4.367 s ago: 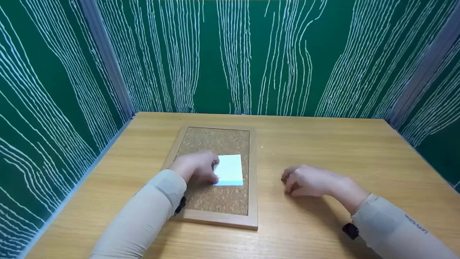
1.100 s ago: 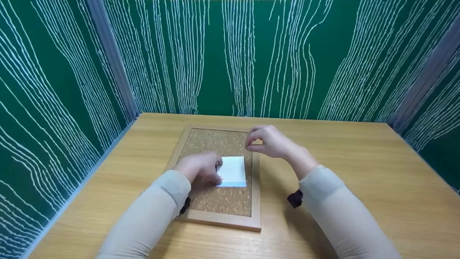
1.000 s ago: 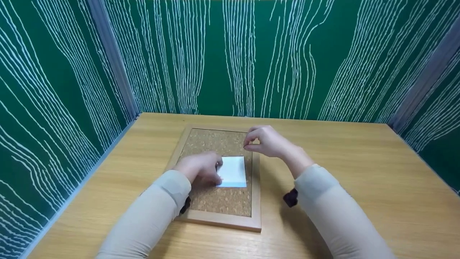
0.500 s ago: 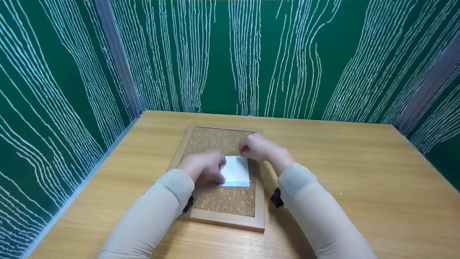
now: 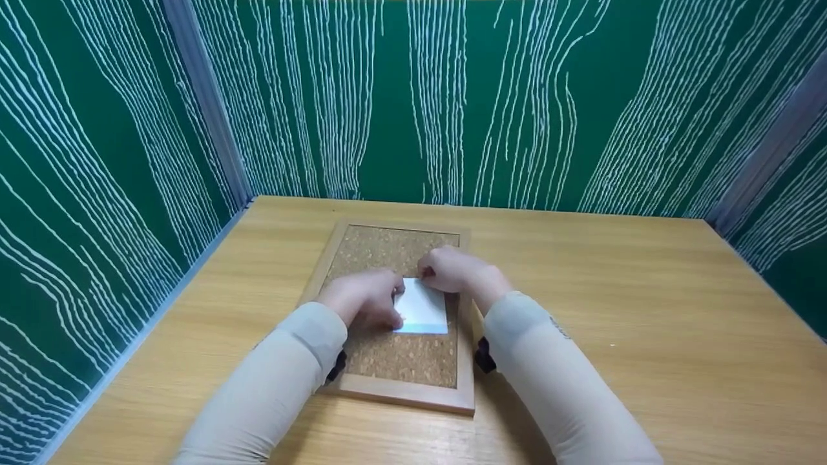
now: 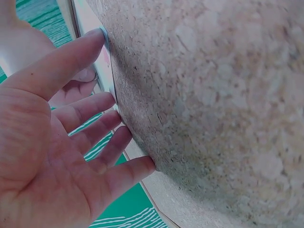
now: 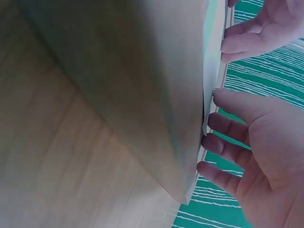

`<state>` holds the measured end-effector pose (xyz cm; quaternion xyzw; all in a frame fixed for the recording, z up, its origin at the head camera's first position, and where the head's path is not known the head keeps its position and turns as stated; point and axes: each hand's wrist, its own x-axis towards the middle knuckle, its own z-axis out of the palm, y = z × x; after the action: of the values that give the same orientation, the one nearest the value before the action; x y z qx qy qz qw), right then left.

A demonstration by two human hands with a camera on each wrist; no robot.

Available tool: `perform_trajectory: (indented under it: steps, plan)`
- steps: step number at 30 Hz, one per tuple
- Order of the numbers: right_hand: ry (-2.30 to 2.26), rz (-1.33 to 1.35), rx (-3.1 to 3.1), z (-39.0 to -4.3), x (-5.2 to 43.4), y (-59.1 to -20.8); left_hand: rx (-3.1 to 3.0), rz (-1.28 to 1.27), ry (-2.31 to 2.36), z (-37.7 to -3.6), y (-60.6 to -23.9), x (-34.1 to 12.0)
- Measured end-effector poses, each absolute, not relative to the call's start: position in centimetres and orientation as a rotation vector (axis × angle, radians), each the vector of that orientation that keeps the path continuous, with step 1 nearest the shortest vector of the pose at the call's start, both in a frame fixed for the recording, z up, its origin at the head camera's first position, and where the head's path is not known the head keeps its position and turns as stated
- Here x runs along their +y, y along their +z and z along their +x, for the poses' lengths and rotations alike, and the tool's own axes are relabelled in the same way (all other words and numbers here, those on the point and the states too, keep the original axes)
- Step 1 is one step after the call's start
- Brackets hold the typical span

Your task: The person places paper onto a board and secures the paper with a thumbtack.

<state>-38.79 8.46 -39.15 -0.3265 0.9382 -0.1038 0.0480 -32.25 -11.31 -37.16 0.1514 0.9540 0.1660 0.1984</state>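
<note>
A wood-framed cork board (image 5: 395, 359) lies on the table with a white paper note (image 5: 428, 314) on it. My left hand (image 5: 362, 298) lies flat on the cork, its straight fingers (image 6: 90, 42) touching the note's left edge (image 6: 106, 61). My right hand (image 5: 452, 271) is down at the note's top right corner. In the right wrist view its fingers (image 7: 228, 102) are spread and nearly straight, the top one touching the note's edge (image 7: 212, 57). No pin shows under it.
The wooden table (image 5: 614, 310) is boxed in by green walls (image 5: 452, 97) with white wavy lines at the back and on both sides. Both sleeves cross the board's near frame (image 5: 400, 399).
My right hand left the table on the right, rose over the board's top right corner pinching something tiny, then came down onto the note's top edge. The left hand stayed on the note.
</note>
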Motion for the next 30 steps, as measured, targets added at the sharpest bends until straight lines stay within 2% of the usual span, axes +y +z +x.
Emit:
perform_trajectory:
  steps: [12, 19, 30]
  plan:
    - [-0.405, -0.928, 2.817, -38.7, 8.1, -38.7, 2.670, 0.399, 0.471, -32.3, -37.1, -11.3]
    - [-0.387, -0.982, 2.782, -38.9, 7.7, -38.8, 2.701, 0.518, 0.389, -32.4, -37.2, -11.3]
    - [-0.436, -0.797, 2.782, -38.8, 7.3, -38.7, 2.707, 0.499, 0.391, -32.4, -37.4, -11.4]
